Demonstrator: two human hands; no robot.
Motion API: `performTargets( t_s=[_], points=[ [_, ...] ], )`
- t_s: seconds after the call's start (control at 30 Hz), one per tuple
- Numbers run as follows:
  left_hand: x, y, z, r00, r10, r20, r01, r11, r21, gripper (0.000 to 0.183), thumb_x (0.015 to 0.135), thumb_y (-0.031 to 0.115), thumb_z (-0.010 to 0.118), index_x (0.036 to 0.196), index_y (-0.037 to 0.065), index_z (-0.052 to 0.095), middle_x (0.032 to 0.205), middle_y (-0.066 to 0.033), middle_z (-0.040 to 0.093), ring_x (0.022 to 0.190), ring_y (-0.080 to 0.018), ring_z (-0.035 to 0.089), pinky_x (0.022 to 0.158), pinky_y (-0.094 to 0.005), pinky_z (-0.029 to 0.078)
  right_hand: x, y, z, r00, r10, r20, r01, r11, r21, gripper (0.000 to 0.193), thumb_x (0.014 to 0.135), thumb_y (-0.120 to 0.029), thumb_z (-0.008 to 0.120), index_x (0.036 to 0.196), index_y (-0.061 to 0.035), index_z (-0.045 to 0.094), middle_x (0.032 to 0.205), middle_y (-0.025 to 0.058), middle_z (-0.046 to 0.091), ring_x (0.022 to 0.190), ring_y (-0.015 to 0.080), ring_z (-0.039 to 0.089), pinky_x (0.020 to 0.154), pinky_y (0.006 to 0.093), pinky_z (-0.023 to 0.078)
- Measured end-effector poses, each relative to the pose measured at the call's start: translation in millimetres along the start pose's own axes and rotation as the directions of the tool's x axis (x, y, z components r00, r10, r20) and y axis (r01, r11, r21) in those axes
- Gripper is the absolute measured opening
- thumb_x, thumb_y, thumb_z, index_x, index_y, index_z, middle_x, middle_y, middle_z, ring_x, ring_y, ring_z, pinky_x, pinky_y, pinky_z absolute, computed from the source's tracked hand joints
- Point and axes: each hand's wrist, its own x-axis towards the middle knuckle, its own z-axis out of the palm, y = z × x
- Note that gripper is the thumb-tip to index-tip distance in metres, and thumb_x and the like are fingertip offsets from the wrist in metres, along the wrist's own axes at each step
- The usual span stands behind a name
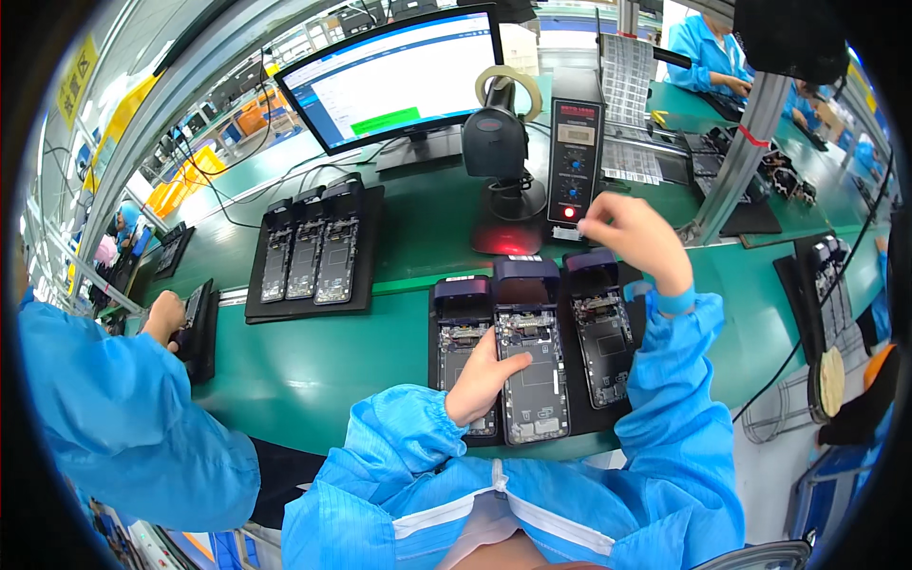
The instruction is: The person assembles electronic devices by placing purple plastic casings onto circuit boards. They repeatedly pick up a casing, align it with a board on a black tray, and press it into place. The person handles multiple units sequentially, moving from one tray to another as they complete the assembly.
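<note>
My left hand grips the left side of an opened black handheld device, its thumb lying over the exposed circuit board. This device sits raised between two similar ones, a left device and a right device, on a black mat. My right hand is lifted above the right device, beside the lower end of a black control box. Its thumb and forefinger are pinched together; anything between them is too small to make out. A small white label shows at the box's foot.
A barcode scanner on a stand, with a tape roll on it, casts red light on the green bench. Behind stand a monitor and a label strip. More devices lie left; a co-worker's sleeve is close by.
</note>
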Motion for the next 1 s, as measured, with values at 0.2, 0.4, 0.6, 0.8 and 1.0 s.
performTargets(
  t_s=[0.2, 0.4, 0.6, 0.8, 1.0],
  points=[
    [-5.6, -3.3, -5.6, 0.995, -0.101, -0.009, 0.101, 0.994, 0.039, 0.073, 0.079, -0.003, 0.046, 0.135, 0.006, 0.001, 0.123, -0.0175, 0.04, 0.1, -0.0194, 0.05, 0.084, -0.0299, 0.041, 13.7, 25.3, 44.5, 0.935, 0.096, 0.343, 0.002, 0.961, -0.275, 0.02, 0.063, -0.017, 0.065, 0.075, -0.0054, 0.056, 0.07, 0.0088, 0.058, 0.06, 0.0223, 0.058, 0.053, 0.0336, 0.045],
    [-36.5, -0.8, -6.9, 0.98, 0.147, 0.136, -0.195, 0.861, 0.47, 0.083, 0.076, -0.003, 0.053, 0.136, 0.01, -0.004, 0.14, -0.0197, 0.006, 0.122, -0.0273, 0.029, 0.096, -0.0332, 0.03, 15.3, 32.3, 46.5, 0.949, -0.039, 0.314, 0.143, 0.938, -0.315, 0.021, 0.058, -0.012, 0.065, 0.072, -0.0076, 0.05, 0.07, 0.0063, 0.055, 0.071, 0.0259, 0.054, 0.059, 0.0361, 0.043],
    [0.8, -0.4, 33.2, 0.931, -0.263, 0.254, 0.262, 0.964, 0.038, 0.06, 0.075, 0.0, 0.058, 0.128, 0.004, 0.029, 0.126, -0.0135, 0.04, 0.113, -0.0222, 0.043, 0.093, -0.0364, 0.036, -37.4, -74.3, 8.1, 0.777, -0.61, 0.153, 0.626, 0.776, -0.081, 0.03, 0.055, -0.012, 0.068, 0.08, -0.0094, 0.051, 0.077, 0.0039, 0.051, 0.077, 0.0244, 0.05, 0.067, 0.0349, 0.042],
    [12.3, -28.1, 39.3, 0.949, -0.296, 0.113, 0.312, 0.932, -0.184, 0.026, 0.081, 0.006, 0.053, 0.107, 0.002, 0.049, 0.103, -0.0099, 0.056, 0.093, -0.0216, 0.056, 0.078, -0.037, 0.048, 13.8, 45.8, -18.7, 0.667, 0.29, -0.686, -0.35, 0.935, 0.055, 0.048, 0.079, -0.039, 0.052, 0.056, 0.0029, 0.052, 0.059, 0.0208, 0.053, 0.057, 0.0375, 0.051, 0.055, 0.0438, 0.04],
    [17.2, -31.1, 29.6, 0.946, -0.292, 0.14, 0.314, 0.932, -0.183, 0.026, 0.081, 0.005, 0.052, 0.107, 0.003, 0.049, 0.104, -0.0092, 0.056, 0.094, -0.0203, 0.055, 0.079, -0.0362, 0.047, 24.2, 128.8, 9.9, 0.531, 0.535, -0.657, -0.153, 0.823, 0.546, 0.049, 0.08, -0.042, 0.053, 0.063, 0.0041, 0.058, 0.048, 0.0027, 0.044, 0.043, 0.0124, 0.038, 0.042, 0.0289, 0.026]
  ],
)
